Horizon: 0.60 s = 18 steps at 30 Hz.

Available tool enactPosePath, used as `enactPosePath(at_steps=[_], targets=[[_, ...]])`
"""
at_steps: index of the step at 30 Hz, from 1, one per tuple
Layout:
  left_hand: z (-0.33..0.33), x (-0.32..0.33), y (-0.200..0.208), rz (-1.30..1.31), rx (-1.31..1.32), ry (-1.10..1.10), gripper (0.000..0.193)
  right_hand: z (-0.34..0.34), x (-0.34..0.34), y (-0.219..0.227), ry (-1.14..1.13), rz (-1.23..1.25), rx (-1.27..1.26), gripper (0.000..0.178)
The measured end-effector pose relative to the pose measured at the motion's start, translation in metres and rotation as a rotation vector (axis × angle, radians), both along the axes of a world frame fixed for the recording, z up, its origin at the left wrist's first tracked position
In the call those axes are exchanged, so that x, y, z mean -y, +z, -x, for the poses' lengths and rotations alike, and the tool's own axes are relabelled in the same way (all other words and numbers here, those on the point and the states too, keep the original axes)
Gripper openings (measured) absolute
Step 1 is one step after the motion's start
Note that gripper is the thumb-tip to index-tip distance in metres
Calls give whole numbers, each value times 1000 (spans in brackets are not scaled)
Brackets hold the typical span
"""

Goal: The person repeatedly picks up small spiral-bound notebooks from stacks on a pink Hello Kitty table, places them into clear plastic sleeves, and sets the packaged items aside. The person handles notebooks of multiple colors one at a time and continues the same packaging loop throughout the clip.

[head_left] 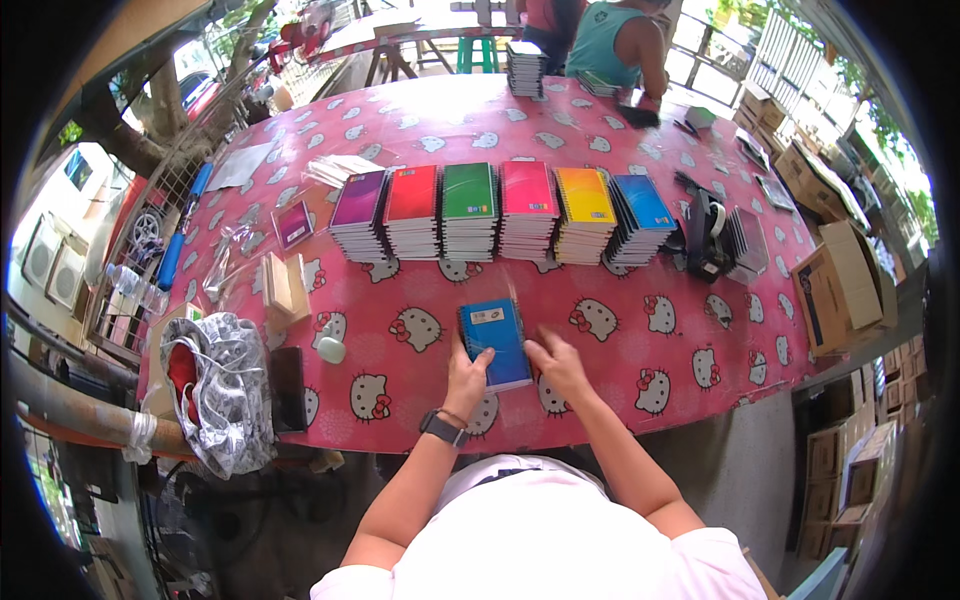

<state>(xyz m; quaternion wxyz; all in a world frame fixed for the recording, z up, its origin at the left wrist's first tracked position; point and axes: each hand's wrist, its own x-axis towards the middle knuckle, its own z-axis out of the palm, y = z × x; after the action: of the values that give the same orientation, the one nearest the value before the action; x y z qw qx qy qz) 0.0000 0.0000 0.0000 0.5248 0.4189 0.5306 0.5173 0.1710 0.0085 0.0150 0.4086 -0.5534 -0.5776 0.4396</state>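
Observation:
A blue spiral notebook (494,345), with a white label near its top, is tilted slightly over the near part of the table. My left hand (468,378) is closed around its left edge, thumb lying on the cover. Against the notebook's right edge is my right hand (556,362), its fingers bent together; what they pinch is hidden. Clear, shiny film seems to show by the notebook's upper right corner. Beyond it stands a row of notebook stacks: purple (358,200), red (412,195), green (469,192), pink (528,190), yellow (586,196) and blue (642,203).
The pink patterned tablecloth (620,370) covers the table. To the left lie a patterned cloth bag (232,390), a dark phone-like slab (288,390), a pale earbud case (331,348) and clear plastic (228,255). A black tape dispenser (708,235) and cardboard box (845,290) stand right. Another person (612,45) sits at the far edge.

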Motion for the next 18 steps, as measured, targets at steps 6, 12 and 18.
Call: enactPosePath(at_steps=[6,12,18], targets=[[-4,-7,-9,7,290,-47,51,3,-9,-2,-50,31,180,44],[-12,-10,-22,74,292,-56,58,10,-5,0,-68,59,235,44],[-28,-10,-2,-33,-351,82,59,8,-6,1,-103,-50,230,49]])
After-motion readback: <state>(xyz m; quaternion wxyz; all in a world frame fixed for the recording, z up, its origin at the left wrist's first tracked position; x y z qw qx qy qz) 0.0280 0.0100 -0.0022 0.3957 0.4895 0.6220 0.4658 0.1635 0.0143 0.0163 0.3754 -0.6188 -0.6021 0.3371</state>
